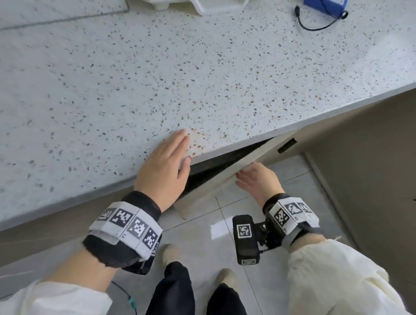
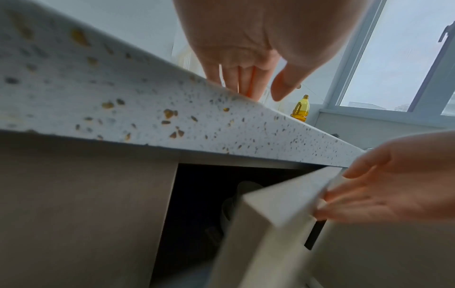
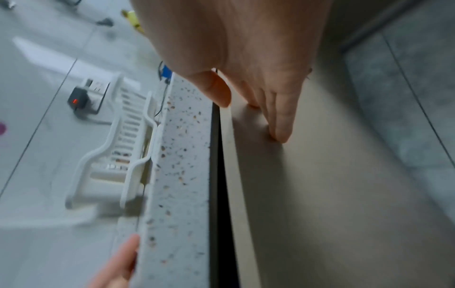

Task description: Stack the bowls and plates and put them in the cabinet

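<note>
Cabinet door (image 1: pixel 248 159) stands ajar; right hand (image 1: pixel 259 179) presses it with straight fingers, left hand (image 1: pixel 164 166) flat on the surface (image 1: pixel 134 69); left thumb risks pinching.

Speckled countertop (image 1: pixel 158 70), grey tiled floor (image 1: pixel 205 229), bright window (image 2: pixel 393 58).

Left hand (image 1: pixel 164 166) lies flat, palm down, fingers straight and close together, thumb set out to the side — forearm reaching forward from a pale sleeve, a marker-covered band round the wrist. Right hand (image 1: pixel 259 178) sits lower and to the right — fingers (image 3: pixel 280 117) extended, tips pressing flat, thumb held apart. Its wrist wears the same kind of band, with a small black camera slung beneath.
</note>
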Tool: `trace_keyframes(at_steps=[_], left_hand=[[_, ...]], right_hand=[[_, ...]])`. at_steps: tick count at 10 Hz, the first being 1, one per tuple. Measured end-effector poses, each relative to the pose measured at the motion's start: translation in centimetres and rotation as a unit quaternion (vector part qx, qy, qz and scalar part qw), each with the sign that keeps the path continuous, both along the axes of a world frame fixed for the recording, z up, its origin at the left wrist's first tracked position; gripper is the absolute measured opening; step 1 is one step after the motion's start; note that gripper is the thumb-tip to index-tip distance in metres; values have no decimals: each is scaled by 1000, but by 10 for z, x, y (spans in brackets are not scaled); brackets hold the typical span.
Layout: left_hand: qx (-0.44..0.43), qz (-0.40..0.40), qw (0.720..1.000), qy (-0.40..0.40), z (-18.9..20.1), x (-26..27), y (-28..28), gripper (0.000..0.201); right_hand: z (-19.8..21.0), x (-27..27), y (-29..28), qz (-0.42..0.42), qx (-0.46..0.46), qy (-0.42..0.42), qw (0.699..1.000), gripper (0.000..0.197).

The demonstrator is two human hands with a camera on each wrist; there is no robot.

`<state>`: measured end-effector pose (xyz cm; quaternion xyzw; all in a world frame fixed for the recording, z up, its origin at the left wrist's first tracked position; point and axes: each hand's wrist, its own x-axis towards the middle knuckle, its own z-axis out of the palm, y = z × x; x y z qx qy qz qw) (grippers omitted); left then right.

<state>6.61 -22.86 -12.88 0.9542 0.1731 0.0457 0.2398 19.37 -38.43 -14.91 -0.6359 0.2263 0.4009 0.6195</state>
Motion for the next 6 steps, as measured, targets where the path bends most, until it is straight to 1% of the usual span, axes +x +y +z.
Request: trace_keyframes(at_steps=[1, 2, 3, 4, 5, 6], left_hand=[[-5, -25, 1000, -1, -7, -5, 7, 58], [-22, -39, 999, -10, -11, -6, 10, 57], [-30, -50, 998, -14, -13, -6, 17, 53], [-15, -56, 998, -13, -13, -6, 21, 52], [-15, -54, 998, -18, -9, -4, 19, 51], [-29, -34, 999, -18, -8, -4, 19, 47]], right_hand=[[-2, 2, 18, -10, 29, -7, 1000, 51], [-5, 4, 32, -37, 58, -5, 998, 69], [-7, -1, 43, -17, 43, -37, 998, 70], [-12, -8, 39, -24, 68, -32, 997, 77], [-8, -6, 34, 9, 44, -39, 998, 71], [7, -4, 27, 81, -2, -46, 996, 50]])
